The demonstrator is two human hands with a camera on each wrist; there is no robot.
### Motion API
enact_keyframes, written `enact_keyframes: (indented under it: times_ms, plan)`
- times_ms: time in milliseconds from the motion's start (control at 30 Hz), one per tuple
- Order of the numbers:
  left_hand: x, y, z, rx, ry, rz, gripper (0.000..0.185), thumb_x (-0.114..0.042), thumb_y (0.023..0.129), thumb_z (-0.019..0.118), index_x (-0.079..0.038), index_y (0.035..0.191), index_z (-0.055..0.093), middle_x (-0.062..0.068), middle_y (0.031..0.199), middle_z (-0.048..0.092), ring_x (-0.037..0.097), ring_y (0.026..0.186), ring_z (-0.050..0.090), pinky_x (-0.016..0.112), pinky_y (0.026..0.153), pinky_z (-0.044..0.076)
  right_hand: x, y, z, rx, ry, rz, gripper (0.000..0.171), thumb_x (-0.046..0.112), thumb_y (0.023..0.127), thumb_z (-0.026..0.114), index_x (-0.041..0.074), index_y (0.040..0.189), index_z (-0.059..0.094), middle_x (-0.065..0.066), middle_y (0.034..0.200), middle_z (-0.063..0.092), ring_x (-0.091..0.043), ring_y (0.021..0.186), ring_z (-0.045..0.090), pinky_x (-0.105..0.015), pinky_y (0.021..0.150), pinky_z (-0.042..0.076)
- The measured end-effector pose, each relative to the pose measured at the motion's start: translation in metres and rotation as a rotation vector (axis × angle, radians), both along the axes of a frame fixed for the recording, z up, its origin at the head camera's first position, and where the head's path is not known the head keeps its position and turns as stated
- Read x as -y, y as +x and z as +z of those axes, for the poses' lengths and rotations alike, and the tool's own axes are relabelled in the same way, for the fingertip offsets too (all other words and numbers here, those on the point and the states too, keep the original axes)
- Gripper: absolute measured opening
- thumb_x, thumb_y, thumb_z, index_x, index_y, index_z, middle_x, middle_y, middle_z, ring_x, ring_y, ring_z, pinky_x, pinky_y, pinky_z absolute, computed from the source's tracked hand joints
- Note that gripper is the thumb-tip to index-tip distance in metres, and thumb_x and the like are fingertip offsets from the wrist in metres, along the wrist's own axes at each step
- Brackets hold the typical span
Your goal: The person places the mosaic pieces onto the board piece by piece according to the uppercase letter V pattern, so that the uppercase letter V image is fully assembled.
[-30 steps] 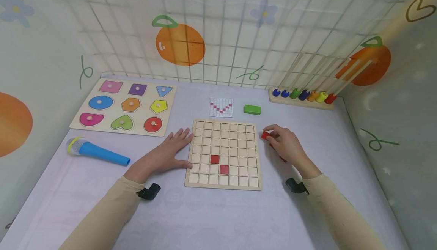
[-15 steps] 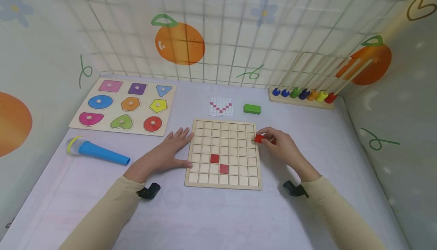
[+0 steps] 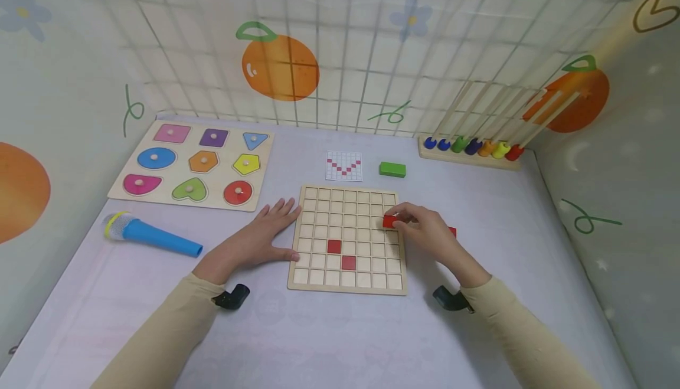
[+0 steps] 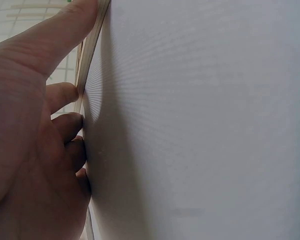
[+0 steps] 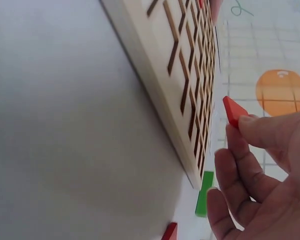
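A wooden grid board [image 3: 366, 288] lies in the middle of the table, two red square tiles [image 3: 334, 247] set in its lower cells. My left hand [image 3: 255, 238] is spread flat, its fingertips and thumb touching the board's left edge. Over the board's right columns, my right hand [image 3: 427, 232] pinches a red tile [image 3: 389, 221] between thumb and fingers. The right wrist view shows this tile [image 5: 234, 111] held above the board's surface. Another red tile [image 3: 453, 232] on the table is partly hidden behind the right hand.
Behind the board lie a pattern card [image 3: 344, 166] and a green block [image 3: 392, 169]. A shape puzzle [image 3: 218, 141] and a blue toy microphone [image 3: 159, 238] are at left. At the back right stands a peg stand with coloured beads [image 3: 467, 157].
My right hand has lifted a red tile from the table right of the board and carried it left over the board. The left hand has stayed in place.
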State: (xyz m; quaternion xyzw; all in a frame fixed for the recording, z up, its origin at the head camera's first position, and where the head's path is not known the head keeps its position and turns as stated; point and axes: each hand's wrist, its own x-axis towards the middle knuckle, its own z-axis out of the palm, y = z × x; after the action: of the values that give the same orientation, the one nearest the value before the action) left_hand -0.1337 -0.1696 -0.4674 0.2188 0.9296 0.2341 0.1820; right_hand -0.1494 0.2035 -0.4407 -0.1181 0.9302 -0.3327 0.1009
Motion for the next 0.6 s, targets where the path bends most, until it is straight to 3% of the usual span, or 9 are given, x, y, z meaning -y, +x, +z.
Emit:
enact_keyframes:
  times_ms: [467, 600]
  plan:
    - [0.000, 0.000, -0.001, -0.002, 0.009, -0.002, 0.107, -0.051, 0.082, 0.082, -0.013, 0.163, 0.023, 0.011, 0.170, 0.011, 0.031, 0.157, 0.002, 0.051, 0.127, 0.002, 0.026, 0.004, 0.000, 0.027, -0.024, 0.051, 0.026, 0.019, 0.096, 0.073, 0.020, 0.121, 0.072, 0.002, 0.109, 0.071, -0.020, 0.096, 0.062, -0.032, 0.080, 0.058]
    - [0.000, 0.000, -0.001, 0.001, 0.007, -0.002, 0.107, -0.052, 0.082, 0.081, -0.013, 0.163, 0.023, 0.010, 0.170, 0.010, 0.031, 0.157, 0.002, 0.051, 0.127, 0.002, 0.034, 0.005, -0.002, 0.025, -0.038, 0.070, 0.024, 0.017, 0.096, 0.072, 0.020, 0.120, 0.072, 0.003, 0.106, 0.070, -0.020, 0.096, 0.063, -0.034, 0.084, 0.059]
